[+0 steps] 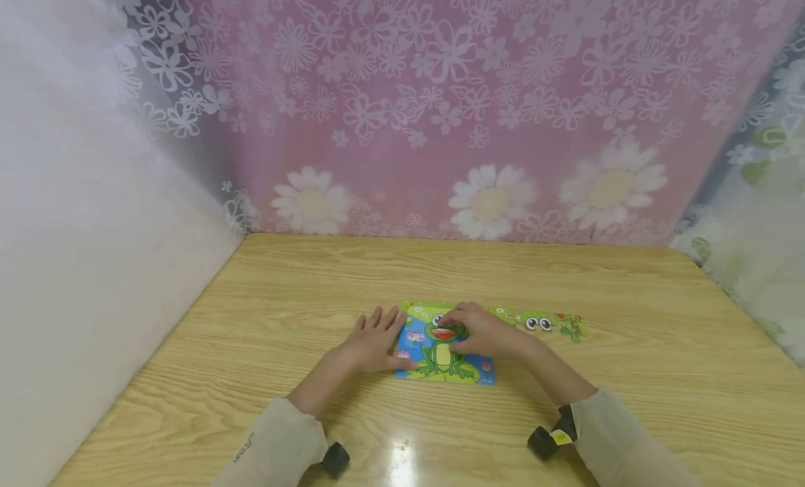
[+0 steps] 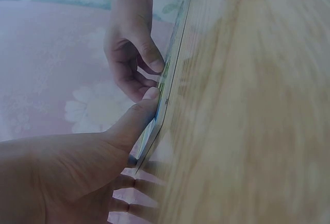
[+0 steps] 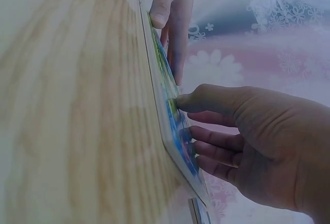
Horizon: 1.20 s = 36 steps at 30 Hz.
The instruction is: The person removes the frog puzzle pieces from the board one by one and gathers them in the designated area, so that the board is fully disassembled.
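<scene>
Frog board (image 1: 444,360), thin, rectangular, flat on wood-grain table (image 1: 264,298); frog's head toward pink flowered backdrop (image 1: 402,151), long axis seemingly left-right. Left hand (image 1: 372,347): fingers spread, thumb on board. Right hand (image 1: 487,333): fingers bent, tips on board; pinching, cannot tell.

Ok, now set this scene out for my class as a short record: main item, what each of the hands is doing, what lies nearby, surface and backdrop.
Main item: frog picture board, on the table
Left hand: at the board's left edge, thumb on the board, fingers spread
Right hand: over the frog's upper part, thumb and fingertips touching the board
Nearby: second printed piece with big cartoon eyes, right of the board, partly hidden by the right hand
Surface: wood-grain table
Backdrop: pink curtain with white flowers
</scene>
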Available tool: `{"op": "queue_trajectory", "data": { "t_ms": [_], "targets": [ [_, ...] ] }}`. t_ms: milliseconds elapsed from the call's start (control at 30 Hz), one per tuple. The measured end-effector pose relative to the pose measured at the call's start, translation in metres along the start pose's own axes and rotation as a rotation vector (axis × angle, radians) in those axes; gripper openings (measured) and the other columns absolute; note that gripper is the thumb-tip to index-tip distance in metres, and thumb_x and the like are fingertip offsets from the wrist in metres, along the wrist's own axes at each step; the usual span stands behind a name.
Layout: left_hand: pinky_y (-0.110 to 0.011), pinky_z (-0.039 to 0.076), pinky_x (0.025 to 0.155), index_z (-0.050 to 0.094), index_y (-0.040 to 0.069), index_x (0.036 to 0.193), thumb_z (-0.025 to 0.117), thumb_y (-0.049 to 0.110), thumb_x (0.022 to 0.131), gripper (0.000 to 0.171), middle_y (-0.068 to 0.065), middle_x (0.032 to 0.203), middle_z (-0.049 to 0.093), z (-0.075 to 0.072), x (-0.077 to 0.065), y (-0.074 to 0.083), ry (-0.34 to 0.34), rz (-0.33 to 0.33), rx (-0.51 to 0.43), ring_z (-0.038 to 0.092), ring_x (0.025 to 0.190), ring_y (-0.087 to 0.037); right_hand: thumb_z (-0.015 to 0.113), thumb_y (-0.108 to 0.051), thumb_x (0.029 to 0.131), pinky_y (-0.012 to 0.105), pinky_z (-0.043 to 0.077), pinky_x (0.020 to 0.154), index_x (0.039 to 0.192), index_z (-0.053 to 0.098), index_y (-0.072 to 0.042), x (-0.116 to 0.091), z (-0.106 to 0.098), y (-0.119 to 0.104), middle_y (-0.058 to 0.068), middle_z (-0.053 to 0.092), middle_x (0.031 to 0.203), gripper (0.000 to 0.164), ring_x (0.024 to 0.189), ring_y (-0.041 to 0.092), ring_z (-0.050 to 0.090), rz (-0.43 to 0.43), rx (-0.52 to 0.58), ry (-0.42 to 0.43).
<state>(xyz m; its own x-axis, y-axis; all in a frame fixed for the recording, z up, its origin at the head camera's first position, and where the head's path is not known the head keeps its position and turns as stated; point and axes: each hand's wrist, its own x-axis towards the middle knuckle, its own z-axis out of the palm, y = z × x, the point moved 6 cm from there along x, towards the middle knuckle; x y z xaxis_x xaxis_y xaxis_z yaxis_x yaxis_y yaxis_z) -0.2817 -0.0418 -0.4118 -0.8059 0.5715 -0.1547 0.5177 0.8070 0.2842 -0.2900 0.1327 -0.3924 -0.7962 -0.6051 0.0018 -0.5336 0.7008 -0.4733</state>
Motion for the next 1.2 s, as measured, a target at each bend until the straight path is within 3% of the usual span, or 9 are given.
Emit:
{"op": "queue_trajectory", "data": {
  "t_ms": [433,833,1200],
  "targets": [
    [-0.056,0.006,0.104,0.016,0.005,0.147,0.052,0.062,0.083,0.092,-0.015,0.151,0.008,-0.0002,-0.0008,0.0004,0.002,0.004,-0.005,0.002,0.135,-0.039,0.07,-0.02,0.082,0.041,0.044,0.083,0.119,0.059,-0.009,0.0016,0.0008,0.0038,0.003,0.051,0.107,0.04,0.1,0.023,0.049,-0.023,0.031,0.007],
    [-0.056,0.006,0.104,0.017,0.006,0.147,0.052,0.063,0.082,0.093,-0.014,0.151,0.009,-0.0008,-0.0006,0.0009,0.01,0.001,0.006,0.002,0.135,-0.038,0.062,-0.001,0.086,0.035,0.046,0.077,0.115,0.06,-0.004,0.001,-0.0011,0.0038,0.004,0.054,0.104,0.03,0.094,0.022,0.05,-0.088,0.09,0.044],
    [-0.056,0.006,0.104,0.017,0.006,0.147,0.052,0.062,0.083,0.093,-0.014,0.151,0.009,-0.0014,-0.0008,0.0012,0.01,0.003,0.0,0.002,0.135,-0.038,0.064,-0.005,0.085,0.034,0.048,0.077,0.112,0.061,-0.004,0.0018,-0.0028,0.0057,0.003,0.055,0.099,0.026,0.09,0.019,0.054,-0.105,0.141,0.077]
  ]
}}
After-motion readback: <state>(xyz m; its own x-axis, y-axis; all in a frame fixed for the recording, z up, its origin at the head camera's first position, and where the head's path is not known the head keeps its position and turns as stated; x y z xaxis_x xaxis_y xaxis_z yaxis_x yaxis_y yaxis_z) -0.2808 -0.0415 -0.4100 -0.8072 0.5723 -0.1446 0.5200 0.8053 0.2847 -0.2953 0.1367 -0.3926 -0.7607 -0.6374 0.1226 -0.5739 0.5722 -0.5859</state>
